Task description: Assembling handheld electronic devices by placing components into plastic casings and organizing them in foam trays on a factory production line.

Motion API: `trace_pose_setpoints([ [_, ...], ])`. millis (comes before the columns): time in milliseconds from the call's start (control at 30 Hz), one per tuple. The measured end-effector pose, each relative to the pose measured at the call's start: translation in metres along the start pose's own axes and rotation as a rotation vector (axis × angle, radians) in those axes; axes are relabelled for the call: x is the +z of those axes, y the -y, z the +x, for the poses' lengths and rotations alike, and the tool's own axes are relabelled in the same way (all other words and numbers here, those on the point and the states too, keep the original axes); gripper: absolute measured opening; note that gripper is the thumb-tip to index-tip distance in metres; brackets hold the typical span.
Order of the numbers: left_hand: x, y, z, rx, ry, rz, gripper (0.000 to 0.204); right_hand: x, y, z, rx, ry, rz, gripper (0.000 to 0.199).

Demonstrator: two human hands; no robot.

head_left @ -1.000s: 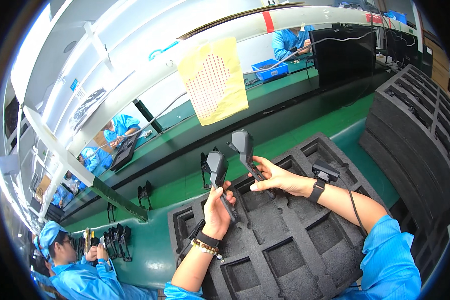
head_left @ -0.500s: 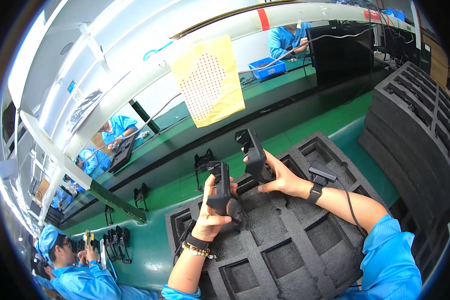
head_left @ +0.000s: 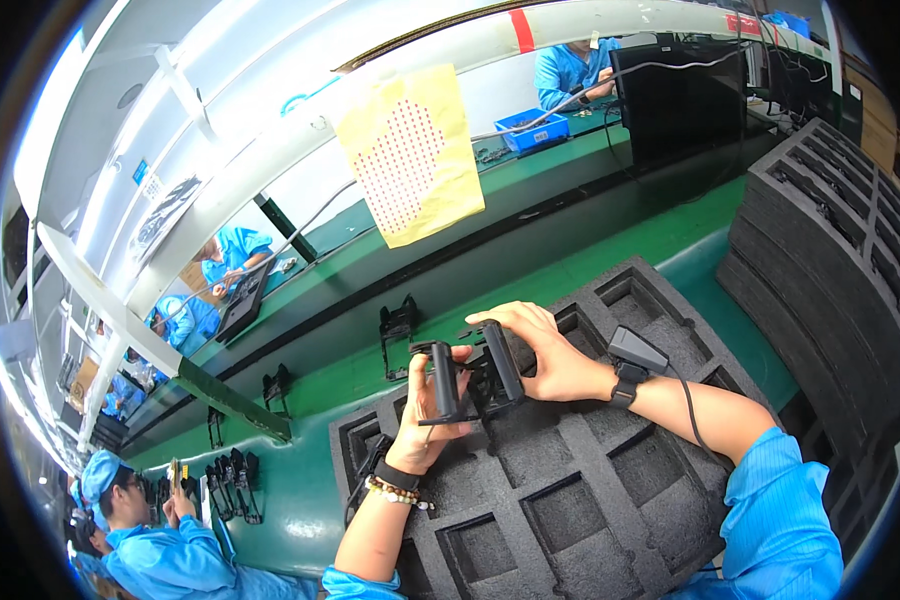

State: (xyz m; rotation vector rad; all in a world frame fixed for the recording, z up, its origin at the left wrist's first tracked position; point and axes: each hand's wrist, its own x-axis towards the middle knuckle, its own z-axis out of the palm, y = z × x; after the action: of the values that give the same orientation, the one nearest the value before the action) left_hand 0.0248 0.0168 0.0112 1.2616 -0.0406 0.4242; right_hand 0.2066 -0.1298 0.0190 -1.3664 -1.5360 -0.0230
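Head view: left hand (head_left: 432, 405) grips one black device (head_left: 442, 381), long axis upright, above the foam tray (head_left: 570, 500). Right hand (head_left: 550, 350) clasps a second black device (head_left: 500, 360) just beside it, nearly touching.

- From my feed, the left hand (head_left: 432, 412) covers the lower part of the black part (head_left: 442, 382) it grips, so I cannot see its underside.
- The right hand (head_left: 550, 352) hides the far side of the second black part (head_left: 502, 360).
- The foam tray (head_left: 570, 490) runs off the bottom edge.
- The stack of foam trays (head_left: 830, 240) is cut by the dark rim at right.
- The small pieces in the blue bin (head_left: 532, 131) are too tiny to tell.
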Motion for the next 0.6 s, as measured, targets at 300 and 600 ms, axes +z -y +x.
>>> trace_pose_setpoints([
  [300,0.0083,-0.0013,0.0062,0.059,-0.158,0.000,0.105,-0.0016,0.0013,0.0011,0.016,-0.077,0.009,0.086],
  [600,0.0128,-0.0021,0.0059,0.171,-0.318,0.283,0.089,0.0000,0.0086,0.0050,-0.205,-0.166,-0.054,0.081],
])
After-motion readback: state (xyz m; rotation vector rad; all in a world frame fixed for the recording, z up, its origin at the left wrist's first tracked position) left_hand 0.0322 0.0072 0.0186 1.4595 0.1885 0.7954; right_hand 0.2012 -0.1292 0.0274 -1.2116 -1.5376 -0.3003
